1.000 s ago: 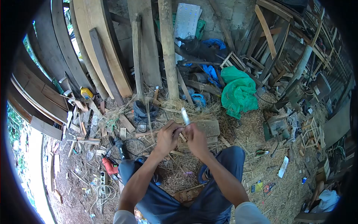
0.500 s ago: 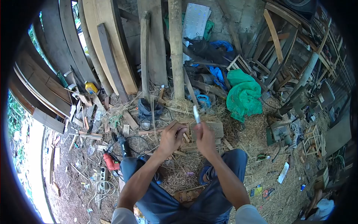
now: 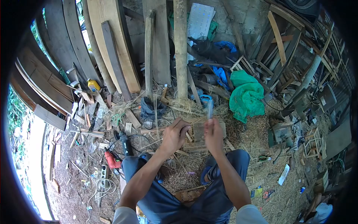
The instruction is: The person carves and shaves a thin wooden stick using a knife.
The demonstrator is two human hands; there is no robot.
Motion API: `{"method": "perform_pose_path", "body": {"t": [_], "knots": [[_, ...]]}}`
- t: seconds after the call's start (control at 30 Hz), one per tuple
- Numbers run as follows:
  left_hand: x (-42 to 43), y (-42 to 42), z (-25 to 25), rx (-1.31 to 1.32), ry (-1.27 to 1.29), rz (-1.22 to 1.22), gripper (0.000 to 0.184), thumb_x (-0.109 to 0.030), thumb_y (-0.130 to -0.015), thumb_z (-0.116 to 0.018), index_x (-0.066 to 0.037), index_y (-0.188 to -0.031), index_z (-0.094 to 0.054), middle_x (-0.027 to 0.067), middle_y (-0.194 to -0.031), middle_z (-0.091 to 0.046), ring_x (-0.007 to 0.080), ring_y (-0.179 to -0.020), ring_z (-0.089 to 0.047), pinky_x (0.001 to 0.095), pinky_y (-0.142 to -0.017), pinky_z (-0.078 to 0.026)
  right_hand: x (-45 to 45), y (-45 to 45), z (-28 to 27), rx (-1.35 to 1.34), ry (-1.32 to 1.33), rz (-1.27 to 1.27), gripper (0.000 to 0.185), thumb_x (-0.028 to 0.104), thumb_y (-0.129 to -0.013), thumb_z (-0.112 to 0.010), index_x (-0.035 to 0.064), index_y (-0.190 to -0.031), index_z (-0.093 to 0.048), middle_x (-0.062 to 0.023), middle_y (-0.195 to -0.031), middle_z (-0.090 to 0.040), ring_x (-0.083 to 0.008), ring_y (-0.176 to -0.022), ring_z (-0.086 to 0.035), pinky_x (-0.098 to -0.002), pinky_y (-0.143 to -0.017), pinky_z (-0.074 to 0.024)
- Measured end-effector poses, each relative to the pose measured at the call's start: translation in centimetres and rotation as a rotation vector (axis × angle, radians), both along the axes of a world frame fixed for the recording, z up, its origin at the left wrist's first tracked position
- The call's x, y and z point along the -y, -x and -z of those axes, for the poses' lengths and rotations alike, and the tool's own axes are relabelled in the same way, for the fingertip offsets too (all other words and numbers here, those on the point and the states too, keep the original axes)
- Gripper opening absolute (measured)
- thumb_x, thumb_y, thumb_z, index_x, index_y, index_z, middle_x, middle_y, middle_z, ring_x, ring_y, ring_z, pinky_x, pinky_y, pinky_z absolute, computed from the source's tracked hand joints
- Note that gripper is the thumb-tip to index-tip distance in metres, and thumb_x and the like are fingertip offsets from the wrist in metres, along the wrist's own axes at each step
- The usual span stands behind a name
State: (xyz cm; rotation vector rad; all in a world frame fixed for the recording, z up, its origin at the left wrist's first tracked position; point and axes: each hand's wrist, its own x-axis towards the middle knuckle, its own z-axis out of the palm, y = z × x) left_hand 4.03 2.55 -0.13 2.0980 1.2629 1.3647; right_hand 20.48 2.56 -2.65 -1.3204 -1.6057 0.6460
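Farther now from the curled left hand, a blurred blade is being gripped by the closed right hand, ahead of its fingers. Whether anything is being pinched by the left cannot be told. Blade work seems under way; steadiness is being called for.

Straw and wood scraps littered the ground, where a red drill, black grinder and power strip lay.
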Motion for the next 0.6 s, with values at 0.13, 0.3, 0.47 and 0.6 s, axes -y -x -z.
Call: {"method": "perform_pose_path", "body": {"t": [0.13,0.3,0.47,0.6], "knots": [[-0.2,-0.1,0.3,0.003,0.008,-0.022,0.005,0.004,-0.082,-0.064,0.002,-0.087,-0.063,0.0141,-0.078,-0.057,0.0306,-0.066,-0.057,0.0359,-0.059,-0.045,0.3,-0.1,-0.5,0.006,0.143,-0.038,0.029,0.027,-0.102,-0.041,0.0041,-0.088,-0.052,-0.0061,-0.068,-0.052,-0.0152,-0.06,-0.052,-0.0321,-0.055,-0.0419],[-0.3,-0.4,0.0,0.035,-0.023,-0.009,0.006,0.003,-0.081,-0.065,0.002,-0.086,-0.063,0.0138,-0.077,-0.057,0.0296,-0.066,-0.057,0.0358,-0.059,-0.045,0.0,0.1,-0.4,-0.006,0.063,0.02,0.034,0.032,-0.102,-0.04,0.0041,-0.086,-0.051,-0.0057,-0.066,-0.051,-0.0153,-0.057,-0.051,-0.0328,-0.053,-0.0409],[0.2,-0.2,-0.6,0.024,0.054,-0.028,0.007,0.003,-0.081,-0.065,0.002,-0.087,-0.063,0.0141,-0.079,-0.058,0.0298,-0.068,-0.059,0.0357,-0.061,-0.046,0.0,-0.5,-1.0,-0.264,0.301,-0.001,0.035,0.033,-0.102,-0.04,0.0044,-0.084,-0.051,-0.0042,-0.065,-0.051,-0.0144,-0.052,-0.048,-0.0324,-0.051,-0.0395],[-0.4,-0.2,0.7,0.048,0.044,-0.001,0.008,0.002,-0.08,-0.066,0.002,-0.088,-0.063,0.0143,-0.079,-0.058,0.0304,-0.069,-0.059,0.0358,-0.062,-0.046,0.3,0.7,0.3,0.021,-0.043,-0.109,0.036,0.034,-0.101,-0.041,0.0038,-0.085,-0.052,-0.0041,-0.063,-0.05,-0.015,-0.052,-0.047,-0.0332,-0.05,-0.0388]]}}
